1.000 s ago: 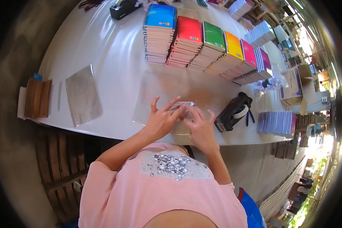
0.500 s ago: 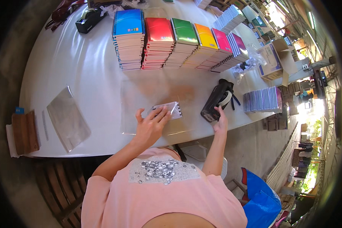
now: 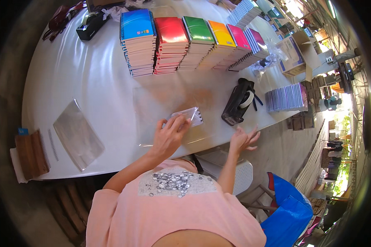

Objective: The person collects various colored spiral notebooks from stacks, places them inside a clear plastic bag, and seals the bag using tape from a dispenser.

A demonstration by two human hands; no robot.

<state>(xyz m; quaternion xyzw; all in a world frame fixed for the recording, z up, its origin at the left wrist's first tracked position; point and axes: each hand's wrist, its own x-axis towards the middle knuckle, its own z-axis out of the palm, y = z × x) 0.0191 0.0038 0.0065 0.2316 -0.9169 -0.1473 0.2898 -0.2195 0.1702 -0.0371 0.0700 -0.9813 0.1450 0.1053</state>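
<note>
Left hand: your left hand (image 3: 169, 136) lies palm-down with fingers spread on the small spiral notepad in a clear sleeve (image 3: 188, 116), pressing it to the counter (image 3: 90, 82); it pins rather than grips.
Far left edge: a brown stack (image 3: 28, 154) and loose wire spirals (image 3: 51, 144) lie at the counter's rim, with a pile of clear sleeves (image 3: 77, 139) just beside them.
Notepad: it sits near the front edge of the counter, on a larger clear plastic sheet (image 3: 152, 107), partly under your fingers.
Back row: stacks of spiral notebooks (image 3: 185, 41) in blue, red, green, yellow and pink stand well behind it.
Tape dispenser: the black tape dispenser (image 3: 238, 102) stands to the right of the notepad, near but apart.
Right hand: your right hand (image 3: 243, 140) hovers past the counter's front edge, fingers splayed and holding nothing, below the dispenser.
Risk, slipping: plastic on plastic is slick, so a sideways push from your left palm could slide the notepad and skew the sleeve.
Risk, dispenser: you could nudge it toward the edge if your right hand comes up carelessly.
Risk, sleeve: loose film may crease under uneven pressure.
</note>
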